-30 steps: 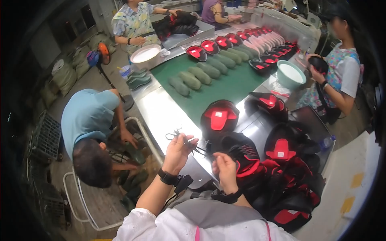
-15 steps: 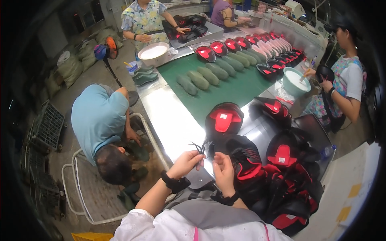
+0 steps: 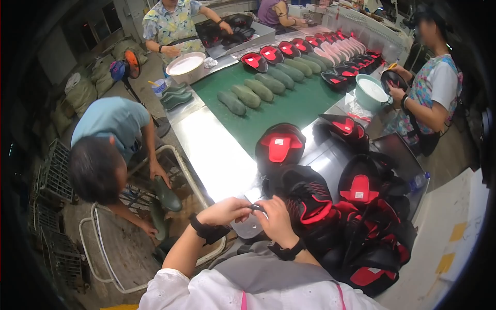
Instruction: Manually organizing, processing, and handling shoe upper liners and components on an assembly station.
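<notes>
Thin black cord (image 3: pixel 257 207), probably shoelace, is bunched between my two hands over the near edge of the metal table. My left hand (image 3: pixel 227 212) pinches one side of it with the fingertips. The fingers of my right hand (image 3: pixel 277 219) are closed on its other side. Just right of my right hand lies a black shoe upper (image 3: pixel 305 191) with a red lining. Behind it stands another upper (image 3: pixel 279 147) showing a red insole piece, and several more are heaped to the right (image 3: pixel 361 232).
A green conveyor belt (image 3: pixel 227 126) carries rows of green shoe lasts (image 3: pixel 258 90), uppers and pink pieces. One co-worker (image 3: pixel 111 129) bends over a cart (image 3: pixel 88 243) at left, holding lasts. Another (image 3: pixel 439 88) stands at right beside a pale green basin (image 3: pixel 371 92); others work at the back.
My right hand has come over to meet my left at the cord, and the loose strands no longer stick up. The left co-worker has lifted lasts. The view has shifted slightly.
</notes>
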Motion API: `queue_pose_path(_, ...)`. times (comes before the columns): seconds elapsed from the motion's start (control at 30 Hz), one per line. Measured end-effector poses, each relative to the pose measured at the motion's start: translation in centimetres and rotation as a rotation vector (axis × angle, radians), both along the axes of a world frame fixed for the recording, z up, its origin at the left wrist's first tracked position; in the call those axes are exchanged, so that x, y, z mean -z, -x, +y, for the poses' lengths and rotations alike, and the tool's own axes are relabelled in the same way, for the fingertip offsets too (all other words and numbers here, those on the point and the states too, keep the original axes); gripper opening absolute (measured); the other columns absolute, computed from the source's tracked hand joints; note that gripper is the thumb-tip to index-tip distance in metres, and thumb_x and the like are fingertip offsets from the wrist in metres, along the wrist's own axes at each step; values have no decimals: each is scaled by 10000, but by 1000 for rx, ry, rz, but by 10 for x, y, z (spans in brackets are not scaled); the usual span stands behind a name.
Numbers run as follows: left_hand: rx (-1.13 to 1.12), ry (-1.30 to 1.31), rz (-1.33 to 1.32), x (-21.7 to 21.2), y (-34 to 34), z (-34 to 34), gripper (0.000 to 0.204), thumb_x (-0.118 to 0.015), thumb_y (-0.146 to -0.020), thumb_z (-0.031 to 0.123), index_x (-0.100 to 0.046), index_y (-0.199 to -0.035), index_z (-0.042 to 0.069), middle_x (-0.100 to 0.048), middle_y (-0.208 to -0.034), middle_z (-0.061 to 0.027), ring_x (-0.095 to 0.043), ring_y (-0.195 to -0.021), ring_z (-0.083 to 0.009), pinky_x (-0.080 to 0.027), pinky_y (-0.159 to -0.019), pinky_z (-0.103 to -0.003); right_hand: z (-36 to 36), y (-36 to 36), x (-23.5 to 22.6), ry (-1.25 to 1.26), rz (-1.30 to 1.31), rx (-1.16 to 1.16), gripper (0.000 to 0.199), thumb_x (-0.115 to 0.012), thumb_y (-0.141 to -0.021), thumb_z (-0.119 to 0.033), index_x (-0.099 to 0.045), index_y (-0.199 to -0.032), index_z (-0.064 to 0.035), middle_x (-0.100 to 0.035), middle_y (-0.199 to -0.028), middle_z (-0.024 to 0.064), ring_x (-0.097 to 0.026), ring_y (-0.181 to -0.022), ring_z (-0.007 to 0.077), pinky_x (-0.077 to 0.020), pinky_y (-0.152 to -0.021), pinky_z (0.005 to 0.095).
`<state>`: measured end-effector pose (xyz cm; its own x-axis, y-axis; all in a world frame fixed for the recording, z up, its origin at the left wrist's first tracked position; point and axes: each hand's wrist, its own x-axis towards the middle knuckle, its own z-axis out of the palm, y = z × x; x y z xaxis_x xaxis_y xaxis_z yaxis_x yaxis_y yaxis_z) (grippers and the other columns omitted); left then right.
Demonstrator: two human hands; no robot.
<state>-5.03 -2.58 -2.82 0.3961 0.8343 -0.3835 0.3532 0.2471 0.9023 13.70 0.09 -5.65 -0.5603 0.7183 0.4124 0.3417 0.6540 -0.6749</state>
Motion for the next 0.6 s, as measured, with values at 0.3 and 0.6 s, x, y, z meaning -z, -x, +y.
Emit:
queue_pose_path(0.3,-123,64,24,-3,1,-10,270,-444,-917,245,-588,-862,23,-471,-623,37,-409,-571,-54,-379,-546,-202,-3,1,11,561,419,138,213,-518,-855,-192,-547,-746,-12,-511,-554,119,-536,-475,215,-384,-452,315)
queue_pose_path(0.6,-531,127,-621,14,0,-18,270,-395,-930,270,-505,-794,64,-446,-624,8,-344,-473,-70,-428,-624,-247,-2,0,11,449,235,232,209,-530,-834,-197,-589,-727,-27,-531,-548,136,-547,-488,256,-391,-460,338)
